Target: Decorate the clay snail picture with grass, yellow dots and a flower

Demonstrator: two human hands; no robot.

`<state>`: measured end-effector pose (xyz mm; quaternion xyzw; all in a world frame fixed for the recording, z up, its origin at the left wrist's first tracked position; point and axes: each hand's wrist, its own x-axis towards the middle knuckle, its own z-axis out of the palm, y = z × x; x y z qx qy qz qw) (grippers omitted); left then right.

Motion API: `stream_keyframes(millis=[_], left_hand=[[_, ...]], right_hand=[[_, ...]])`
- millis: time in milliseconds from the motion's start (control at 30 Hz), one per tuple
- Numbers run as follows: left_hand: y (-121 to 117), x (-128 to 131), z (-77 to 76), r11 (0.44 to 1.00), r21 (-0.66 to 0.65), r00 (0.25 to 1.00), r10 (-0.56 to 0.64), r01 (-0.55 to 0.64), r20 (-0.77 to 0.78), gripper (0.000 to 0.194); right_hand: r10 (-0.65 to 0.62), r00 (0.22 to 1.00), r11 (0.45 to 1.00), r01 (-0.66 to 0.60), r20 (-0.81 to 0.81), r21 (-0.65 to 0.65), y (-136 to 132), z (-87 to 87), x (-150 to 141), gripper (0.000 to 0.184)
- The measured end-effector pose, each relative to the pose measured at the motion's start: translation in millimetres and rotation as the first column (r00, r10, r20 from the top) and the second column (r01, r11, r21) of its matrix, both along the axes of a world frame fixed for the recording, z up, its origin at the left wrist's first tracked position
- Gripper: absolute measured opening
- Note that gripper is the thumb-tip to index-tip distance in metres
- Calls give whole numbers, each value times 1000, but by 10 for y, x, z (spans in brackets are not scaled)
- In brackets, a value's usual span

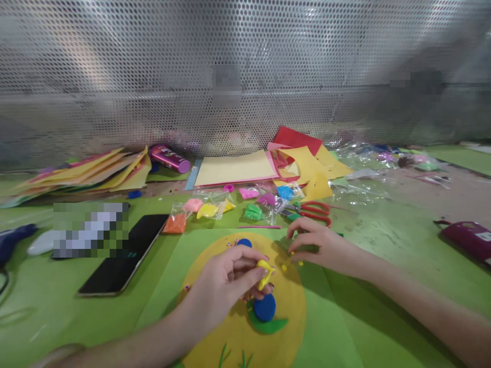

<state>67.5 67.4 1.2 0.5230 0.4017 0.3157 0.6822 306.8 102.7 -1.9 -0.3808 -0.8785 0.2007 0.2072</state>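
Note:
My left hand point(226, 283) pinches a small piece of yellow clay point(264, 273) over a round yellow paper disc point(291, 312) on a green sheet. A blue clay ball point(264, 307) with a green clay leaf point(268, 325) sits on the disc just below that hand. My right hand point(316, 245) rests at the disc's upper right edge, fingers curled down toward tiny yellow clay bits point(284, 267); whether it holds one is hidden. Another blue clay piece point(244, 243) lies at the disc's top.
Small bags of coloured clay point(230, 204) lie beyond the disc, red-handled scissors point(316, 210) to their right. A black phone point(126, 253) lies left. Coloured paper sheets point(233, 168), a purple tube point(169, 157) and plastic wrap line the perforated metal wall. A maroon case point(466, 237) sits right.

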Motion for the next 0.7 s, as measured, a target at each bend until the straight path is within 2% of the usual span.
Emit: stream_keyframes(millis=[67, 233, 467, 533, 633, 700], left_hand=[[0, -1, 6, 1000, 5, 1000, 0, 0, -3, 18], [-7, 3, 15, 1000, 12, 1000, -10, 10, -19, 18], [-13, 1, 8, 1000, 16, 1000, -4, 4, -29, 17], [-14, -1, 5, 1000, 12, 1000, -7, 7, -22, 17], [-14, 0, -1, 1000, 8, 1000, -4, 4, -4, 17], [-13, 5, -2, 1000, 6, 1000, -1, 1, -3, 17]], right_hand=[[-2, 1000, 1000, 2, 3, 2, -4, 8, 1, 11], [13, 1000, 1000, -13, 11, 8, -19, 36, -12, 18], [-36, 999, 997, 37, -27, 62, 3, -29, -30, 10], [-36, 999, 997, 38, -23, 70, 8, -25, -32, 2], [-14, 1000, 997, 15, -2, 75, 13, -15, -30, 13], [-8, 1000, 997, 8, 7, 82, 18, -24, -25, 13]])
